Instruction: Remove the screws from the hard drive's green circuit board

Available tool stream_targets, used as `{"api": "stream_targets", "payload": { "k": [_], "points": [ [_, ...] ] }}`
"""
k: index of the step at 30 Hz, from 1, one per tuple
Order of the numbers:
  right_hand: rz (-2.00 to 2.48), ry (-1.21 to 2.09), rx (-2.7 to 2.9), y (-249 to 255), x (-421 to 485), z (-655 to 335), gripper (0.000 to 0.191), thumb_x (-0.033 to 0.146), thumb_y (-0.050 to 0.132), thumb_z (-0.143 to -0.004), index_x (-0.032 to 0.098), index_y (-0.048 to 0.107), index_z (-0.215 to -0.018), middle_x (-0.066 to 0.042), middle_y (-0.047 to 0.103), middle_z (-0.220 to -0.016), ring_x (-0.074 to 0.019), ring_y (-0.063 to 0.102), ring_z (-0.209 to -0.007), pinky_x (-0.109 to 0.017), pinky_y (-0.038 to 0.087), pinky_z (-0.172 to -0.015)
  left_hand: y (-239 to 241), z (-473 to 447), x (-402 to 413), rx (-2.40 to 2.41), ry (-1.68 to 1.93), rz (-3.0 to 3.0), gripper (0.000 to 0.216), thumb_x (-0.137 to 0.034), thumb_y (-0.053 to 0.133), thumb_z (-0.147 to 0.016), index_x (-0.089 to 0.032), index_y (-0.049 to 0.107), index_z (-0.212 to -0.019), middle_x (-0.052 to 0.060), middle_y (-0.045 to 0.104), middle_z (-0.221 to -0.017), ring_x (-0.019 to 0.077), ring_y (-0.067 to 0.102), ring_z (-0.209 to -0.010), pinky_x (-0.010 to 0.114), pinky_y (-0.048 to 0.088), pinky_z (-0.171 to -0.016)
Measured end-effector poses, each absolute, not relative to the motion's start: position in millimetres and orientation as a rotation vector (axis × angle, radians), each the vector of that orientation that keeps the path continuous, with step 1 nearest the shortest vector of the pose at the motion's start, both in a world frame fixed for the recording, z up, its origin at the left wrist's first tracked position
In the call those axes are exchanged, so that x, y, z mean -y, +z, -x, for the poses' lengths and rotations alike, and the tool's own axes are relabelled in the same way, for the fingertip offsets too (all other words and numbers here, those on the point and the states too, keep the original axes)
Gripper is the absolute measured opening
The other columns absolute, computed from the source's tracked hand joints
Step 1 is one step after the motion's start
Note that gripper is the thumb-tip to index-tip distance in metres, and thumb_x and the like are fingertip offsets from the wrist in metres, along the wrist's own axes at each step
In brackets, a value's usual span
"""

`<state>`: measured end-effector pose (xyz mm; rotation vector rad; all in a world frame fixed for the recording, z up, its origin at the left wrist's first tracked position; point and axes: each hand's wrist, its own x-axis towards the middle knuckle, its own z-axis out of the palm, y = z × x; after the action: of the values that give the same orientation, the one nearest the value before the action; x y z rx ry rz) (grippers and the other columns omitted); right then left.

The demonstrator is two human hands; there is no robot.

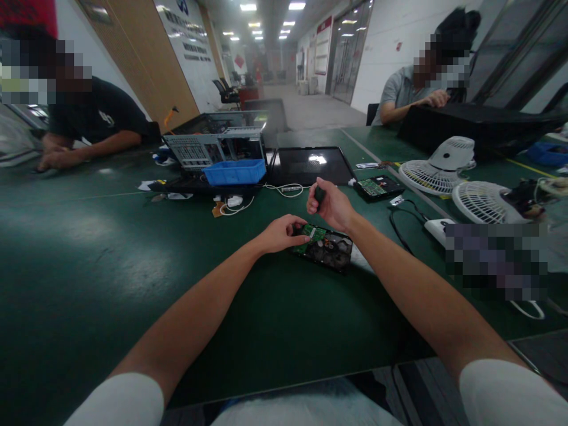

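A hard drive lies on the green table, its green circuit board at the left end and dark metal casing at the right. My left hand grips that left end, thumb along the near side and fingers on the far side. Above the drive, my right hand is closed around the dark handle of what looks like a screwdriver. Its shaft is not clearly visible, and I cannot tell whether its tip touches the board.
Ahead stand a blue bin, an open computer case and a dark flat panel. Another hard drive, white fans and a power strip are to the right. Two people sit across the table.
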<state>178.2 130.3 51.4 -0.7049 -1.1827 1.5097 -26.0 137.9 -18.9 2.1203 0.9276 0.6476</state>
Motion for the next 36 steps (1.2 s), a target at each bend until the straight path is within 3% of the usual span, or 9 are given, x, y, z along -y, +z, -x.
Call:
{"api": "stream_targets", "payload": {
  "k": [9,20,26,36],
  "points": [
    [0.651,1.534,1.181,51.2,-130.0,-177.4,0.042,0.061,0.054,-0.093,0.023,0.06,-0.076,0.002,0.044,-0.061,-0.0156,0.044,-0.057,-0.032,0.042,-0.06,-20.7,25.9,-139.7,-0.94,0.64,-2.124,0.06,-0.056,0.081,-0.079,-0.022,0.068,-0.127,0.004,0.065,-0.108,0.0113,0.055,-0.07,0.028,0.049,-0.065],
    [0.646,1.47,1.159,51.5,-127.9,-176.9,0.018,0.038,0.064,-0.086,0.021,0.061,-0.078,0.0,0.057,-0.071,-0.0166,0.056,-0.067,-0.032,0.048,-0.068,-21.1,26.4,-140.0,-0.919,0.657,-2.13,0.061,-0.056,0.081,-0.08,-0.021,0.067,-0.129,0.004,0.064,-0.107,0.0114,0.056,-0.07,0.028,0.049,-0.064],
    [0.648,1.511,1.246,56.6,-124.4,-176.6,0.023,0.04,0.06,-0.087,0.019,0.066,-0.084,-0.002,0.059,-0.073,-0.0156,0.055,-0.064,-0.03,0.044,-0.062,-22.8,26.0,-140.4,-0.908,0.665,-2.124,0.06,-0.054,0.081,-0.08,-0.021,0.067,-0.128,0.003,0.064,-0.105,0.0107,0.055,-0.069,0.027,0.047,-0.061],
    [0.586,1.553,1.191,53.7,-128.3,-176.2,0.029,0.042,0.05,-0.09,0.02,0.061,-0.076,0.0,0.047,-0.063,-0.0144,0.044,-0.057,-0.029,0.04,-0.06,-20.9,24.8,-139.2,-0.921,0.663,-2.101,0.058,-0.052,0.082,-0.079,-0.022,0.068,-0.127,0.003,0.064,-0.105,0.0102,0.054,-0.068,0.026,0.047,-0.062]
  ]
}}
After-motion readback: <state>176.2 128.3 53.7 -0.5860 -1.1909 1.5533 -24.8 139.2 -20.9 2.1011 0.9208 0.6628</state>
